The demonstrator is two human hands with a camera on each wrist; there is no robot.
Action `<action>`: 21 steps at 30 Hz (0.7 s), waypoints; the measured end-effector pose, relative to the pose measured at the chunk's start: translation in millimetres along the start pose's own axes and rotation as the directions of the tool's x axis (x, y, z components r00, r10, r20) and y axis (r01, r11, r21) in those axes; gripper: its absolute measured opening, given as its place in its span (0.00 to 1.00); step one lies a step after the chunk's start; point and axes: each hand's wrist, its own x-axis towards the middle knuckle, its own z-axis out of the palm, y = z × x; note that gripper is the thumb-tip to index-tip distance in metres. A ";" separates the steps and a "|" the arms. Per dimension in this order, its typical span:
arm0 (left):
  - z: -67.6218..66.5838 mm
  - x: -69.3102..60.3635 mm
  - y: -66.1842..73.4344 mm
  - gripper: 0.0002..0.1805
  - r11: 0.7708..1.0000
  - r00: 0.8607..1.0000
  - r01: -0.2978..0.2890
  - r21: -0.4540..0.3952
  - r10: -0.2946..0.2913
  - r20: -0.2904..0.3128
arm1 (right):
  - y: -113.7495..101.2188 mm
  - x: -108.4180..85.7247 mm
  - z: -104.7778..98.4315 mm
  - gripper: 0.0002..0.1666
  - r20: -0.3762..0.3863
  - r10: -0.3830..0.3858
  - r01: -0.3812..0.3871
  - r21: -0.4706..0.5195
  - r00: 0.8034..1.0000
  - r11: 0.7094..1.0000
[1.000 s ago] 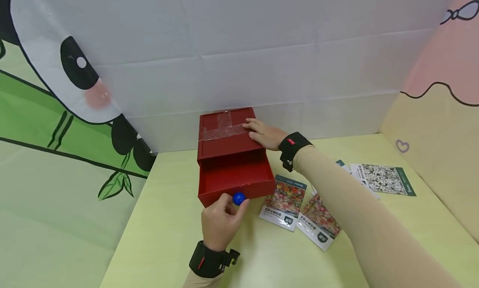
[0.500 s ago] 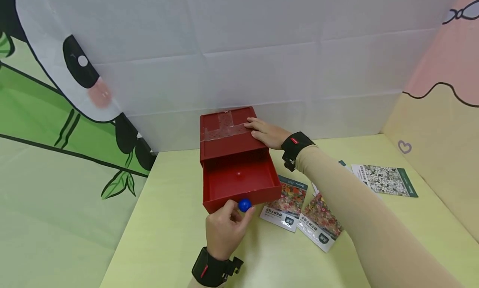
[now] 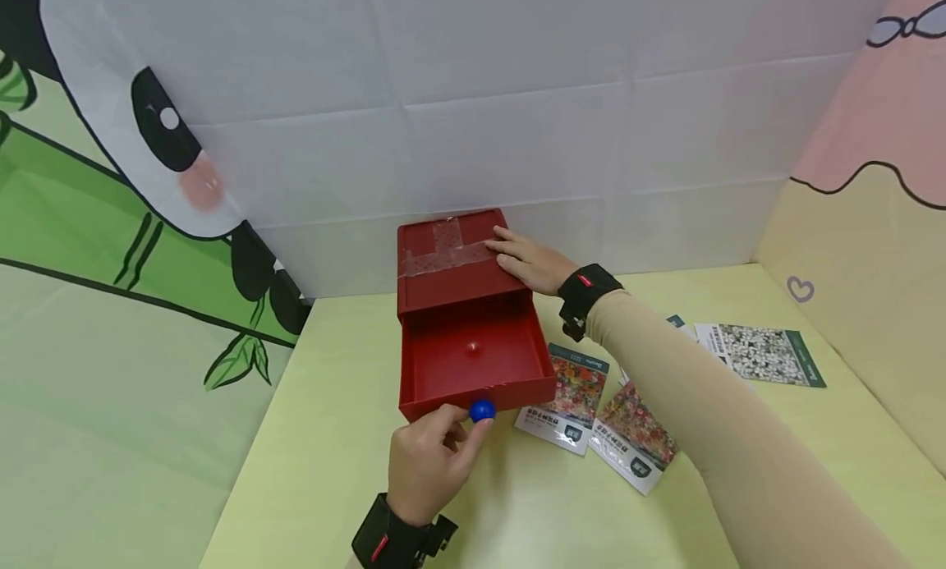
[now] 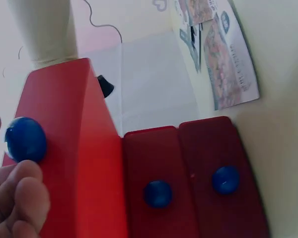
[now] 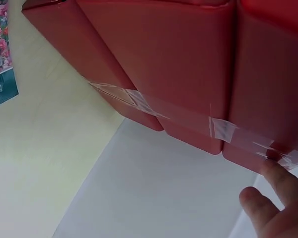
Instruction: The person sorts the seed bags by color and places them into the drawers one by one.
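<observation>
A red box of stacked drawers [image 3: 451, 257] stands against the backdrop, clear tape across its top. Its top drawer [image 3: 443, 347] is pulled out, with a small bright spot on its floor. My left hand [image 3: 429, 462] is at the drawer's front, thumb and index finger pinching the round blue knob [image 3: 483, 410]. In the left wrist view, curled fingers [image 4: 25, 193] lie just below that knob. My right hand [image 3: 534, 261] rests on the box top's right side, fingers extended. Its fingertips touch the tape [image 5: 223, 130] in the right wrist view.
Two lower drawers, shut, carry blue knobs [image 4: 158, 194]. Flowered seed packets [image 3: 576, 392] lie right of the box, one partly beneath the pulled-out drawer. A white-flowered packet [image 3: 761, 355] lies farther right. The printed backdrop [image 3: 517, 126] rises right behind the box.
The top drawer has come farther out toward me, mostly between the first two frames. My left hand has since shifted slightly left and down at the knob. The right hand stays on the box.
</observation>
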 end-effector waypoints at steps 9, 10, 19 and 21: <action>-3.4 8.4 -2.2 0.12 0.999 0.997 -0.031 0.008 0.030 0.067 | 4.8 -2.7 -0.4 0.28 -0.033 -0.009 0.009 -0.008 0.999 1.000; -3.7 8.2 -2.1 0.12 0.999 0.997 -0.033 0.012 0.033 0.068 | 4.7 -2.7 -0.2 0.28 -0.034 -0.011 0.010 -0.005 0.999 1.000; -43.5 33.5 -5.5 0.08 0.995 0.994 -0.101 -0.010 0.101 0.040 | 2.6 -8.7 -3.2 0.28 -0.060 -0.023 0.027 0.055 0.998 0.998; -56.4 44.5 -11.6 0.10 0.993 0.993 -0.117 0.017 0.117 0.024 | 2.4 -13.5 -4.1 0.28 -0.080 -0.019 0.025 0.069 0.997 0.997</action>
